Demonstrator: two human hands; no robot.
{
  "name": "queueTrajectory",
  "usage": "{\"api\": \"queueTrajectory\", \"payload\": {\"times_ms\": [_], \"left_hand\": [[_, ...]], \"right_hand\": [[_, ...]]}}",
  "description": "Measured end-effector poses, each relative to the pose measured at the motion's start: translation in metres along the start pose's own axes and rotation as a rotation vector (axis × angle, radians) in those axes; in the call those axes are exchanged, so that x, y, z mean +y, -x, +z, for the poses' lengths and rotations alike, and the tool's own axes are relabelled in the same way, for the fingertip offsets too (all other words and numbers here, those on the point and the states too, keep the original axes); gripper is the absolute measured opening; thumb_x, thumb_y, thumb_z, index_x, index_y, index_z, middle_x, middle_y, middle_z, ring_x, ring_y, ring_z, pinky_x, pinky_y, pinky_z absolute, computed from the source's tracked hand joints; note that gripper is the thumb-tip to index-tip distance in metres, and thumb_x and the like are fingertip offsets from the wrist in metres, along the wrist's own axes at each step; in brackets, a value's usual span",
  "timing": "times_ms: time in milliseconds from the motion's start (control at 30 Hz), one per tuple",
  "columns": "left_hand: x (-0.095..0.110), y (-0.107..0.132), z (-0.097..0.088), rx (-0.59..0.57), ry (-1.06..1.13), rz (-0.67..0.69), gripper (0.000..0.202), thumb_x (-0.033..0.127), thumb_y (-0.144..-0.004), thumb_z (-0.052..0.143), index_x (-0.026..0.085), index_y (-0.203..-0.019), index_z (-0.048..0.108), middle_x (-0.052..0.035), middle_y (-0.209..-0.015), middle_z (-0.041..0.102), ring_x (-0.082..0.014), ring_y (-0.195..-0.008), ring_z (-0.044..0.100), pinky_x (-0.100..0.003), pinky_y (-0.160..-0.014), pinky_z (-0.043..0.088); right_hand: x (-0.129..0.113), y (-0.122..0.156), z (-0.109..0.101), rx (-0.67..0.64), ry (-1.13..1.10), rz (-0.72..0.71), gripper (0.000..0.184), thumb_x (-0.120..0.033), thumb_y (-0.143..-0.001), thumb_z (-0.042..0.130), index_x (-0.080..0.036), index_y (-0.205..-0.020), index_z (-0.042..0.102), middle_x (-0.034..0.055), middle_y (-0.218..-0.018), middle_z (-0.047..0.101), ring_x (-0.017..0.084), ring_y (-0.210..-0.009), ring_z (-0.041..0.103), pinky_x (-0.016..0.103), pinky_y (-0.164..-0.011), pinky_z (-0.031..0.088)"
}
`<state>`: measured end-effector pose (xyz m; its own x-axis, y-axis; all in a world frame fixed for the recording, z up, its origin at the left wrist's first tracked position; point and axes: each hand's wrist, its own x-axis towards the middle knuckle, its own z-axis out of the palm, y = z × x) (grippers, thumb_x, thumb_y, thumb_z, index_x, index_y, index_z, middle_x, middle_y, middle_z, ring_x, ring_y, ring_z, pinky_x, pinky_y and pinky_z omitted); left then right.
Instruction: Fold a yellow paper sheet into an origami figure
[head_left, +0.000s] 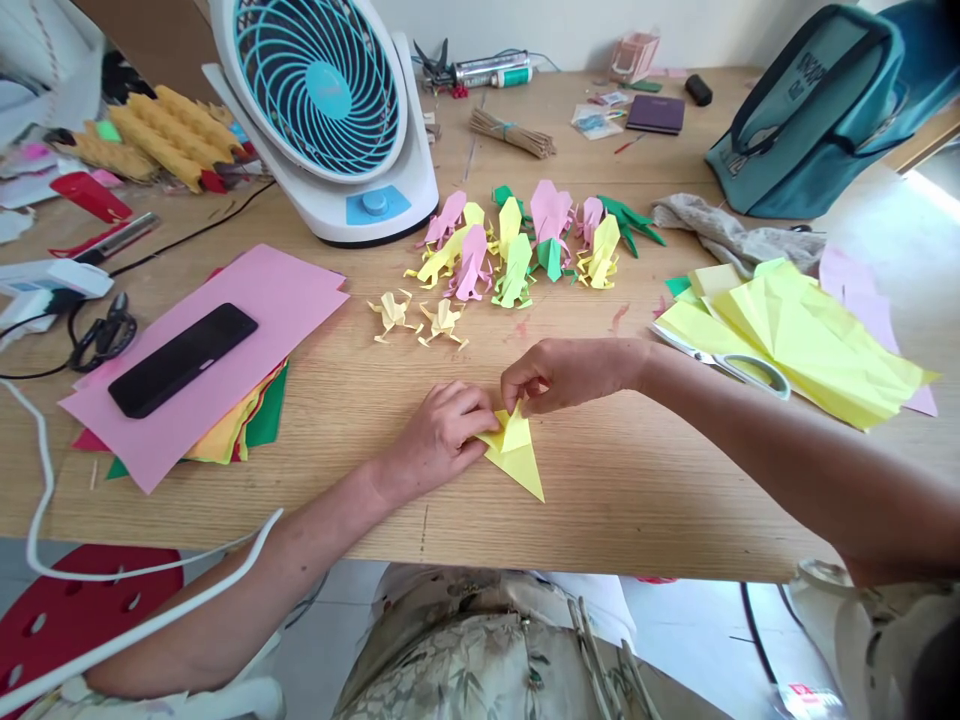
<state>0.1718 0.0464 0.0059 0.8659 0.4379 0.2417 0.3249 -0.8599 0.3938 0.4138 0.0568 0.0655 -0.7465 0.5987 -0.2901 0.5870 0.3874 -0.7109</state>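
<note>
Right at the fingertips in the head view, one bright yellow piece of folded paper (517, 465) lies on the pale wooden table (637, 480), long point towards the person! The right hand (555, 376) has thumb and forefinger pinched on a raised flap; the left hand (450, 430) curls over the left corner, hiding it, and whether it grips or merely presses, I can't tell. Beyond the fingers, two small cream folded-paper figures (391, 314), then larger pink, yellow and green folded-paper figures (516, 268), overlapping too much for a sure count. Left of the fingers, one black phone (182, 358) covers part of a pink paper sheet (277, 285). Right of them, one pair of grey-handled scissors (757, 374). Farther off, one teal fabric bag (810, 110), contents hidden, and one white fan (416, 190), top cut off.
</note>
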Motion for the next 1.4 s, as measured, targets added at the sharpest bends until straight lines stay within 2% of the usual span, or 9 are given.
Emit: {"api": "queueTrajectory", "payload": {"times_ms": [200, 300, 400, 500, 667, 800, 1000, 1233, 1400], "left_hand": [[0.0, 0.0, 0.0, 0.014, 0.004, 0.006, 0.022, 0.002, -0.082, 0.057, 0.018, -0.092, 0.067, -0.0046, -0.099, 0.063, -0.02, -0.097, 0.054, -0.035, -0.087, 0.042], [0.0, -0.001, -0.001, 0.013, 0.022, 0.003, 0.018, 0.004, -0.084, 0.059, 0.018, -0.091, 0.066, -0.0047, -0.099, 0.063, -0.0197, -0.096, 0.054, -0.034, -0.087, 0.041], [0.002, -0.002, -0.002, 0.01, 0.045, -0.009, 0.009, 0.01, -0.089, 0.06, 0.018, -0.089, 0.066, -0.0048, -0.098, 0.063, -0.0194, -0.094, 0.054, -0.034, -0.086, 0.041], [0.003, -0.003, -0.002, 0.012, 0.049, -0.023, 0.007, 0.02, -0.093, 0.061, 0.018, -0.089, 0.066, -0.0047, -0.097, 0.063, -0.0196, -0.094, 0.054, -0.034, -0.086, 0.041], [0.0, -0.003, -0.001, 0.009, 0.04, -0.037, 0.007, 0.024, -0.094, 0.062, 0.017, -0.093, 0.064, -0.0041, -0.096, 0.063, -0.0199, -0.095, 0.055, -0.034, -0.085, 0.041], [-0.003, -0.002, 0.0, 0.003, 0.047, -0.029, 0.012, 0.029, -0.095, 0.061, 0.017, -0.091, 0.063, -0.0045, -0.097, 0.064, -0.0203, -0.095, 0.055, -0.035, -0.087, 0.041], [-0.002, -0.002, -0.001, 0.005, 0.083, -0.05, 0.005, 0.022, -0.092, 0.064, 0.018, -0.09, 0.064, -0.0039, -0.095, 0.064, -0.0201, -0.095, 0.056, -0.034, -0.086, 0.043], [-0.005, 0.006, -0.011, 0.001, 0.08, -0.024, 0.005, 0.016, -0.091, 0.065, 0.018, -0.095, 0.064, -0.0044, -0.103, 0.067, -0.0198, -0.098, 0.059, -0.035, -0.09, 0.043], [0.002, 0.001, -0.008, 0.043, -0.006, -0.004, 0.002, 0.018, -0.092, 0.065, 0.017, -0.09, 0.067, -0.0049, -0.097, 0.066, -0.0195, -0.093, 0.057, -0.034, -0.085, 0.043]], "right_hand": [[0.011, -0.001, 0.003, 0.031, -0.096, -0.054, 0.014, -0.019, -0.083, 0.061, -0.016, -0.09, 0.073, -0.002, -0.077, 0.064, 0.009, -0.067, 0.052, 0.023, -0.063, 0.039], [0.02, 0.001, -0.001, -0.033, -0.147, -0.027, 0.018, -0.023, -0.085, 0.061, -0.017, -0.097, 0.072, -0.0032, -0.074, 0.063, 0.01, -0.066, 0.051, 0.023, -0.062, 0.037], [0.02, 0.001, -0.006, -0.1, -0.19, 0.003, 0.025, -0.029, -0.087, 0.06, -0.017, -0.107, 0.069, -0.0013, -0.082, 0.065, 0.011, -0.07, 0.053, 0.024, -0.065, 0.038], [0.01, 0.001, -0.004, -0.119, -0.063, 0.079, 0.026, -0.036, -0.085, 0.064, -0.018, -0.103, 0.07, 0.0012, -0.087, 0.067, 0.014, -0.075, 0.055, 0.025, -0.066, 0.039], [-0.01, 0.004, 0.015, 0.006, 0.24, 0.172, 0.024, -0.035, -0.08, 0.073, -0.02, -0.099, 0.073, 0.0047, -0.096, 0.067, 0.018, -0.08, 0.059, 0.027, -0.068, 0.038], [-0.011, 0.009, 0.027, 0.083, 0.316, 0.167, 0.012, -0.028, -0.082, 0.071, -0.02, -0.092, 0.073, 0.0056, -0.095, 0.065, 0.02, -0.087, 0.061, 0.029, -0.072, 0.04], [-0.019, 0.01, 0.038, 0.274, 0.388, 0.102, 0.021, -0.037, -0.077, 0.081, -0.022, -0.091, 0.075, 0.0074, -0.102, 0.066, 0.026, -0.099, 0.058, 0.039, -0.09, 0.035], [-0.022, 0.005, 0.053, 0.347, 0.227, 0.04, 0.011, -0.025, -0.086, 0.073, -0.018, -0.079, 0.067, 0.0007, -0.085, 0.067, 0.015, -0.08, 0.062, 0.034, -0.087, 0.035], [-0.029, 0.022, 0.057, 0.332, 0.369, 0.055, 0.017, -0.024, -0.09, 0.066, -0.018, -0.075, 0.063, 0.0004, -0.076, 0.064, 0.015, -0.074, 0.06, 0.034, -0.087, 0.036]]}}
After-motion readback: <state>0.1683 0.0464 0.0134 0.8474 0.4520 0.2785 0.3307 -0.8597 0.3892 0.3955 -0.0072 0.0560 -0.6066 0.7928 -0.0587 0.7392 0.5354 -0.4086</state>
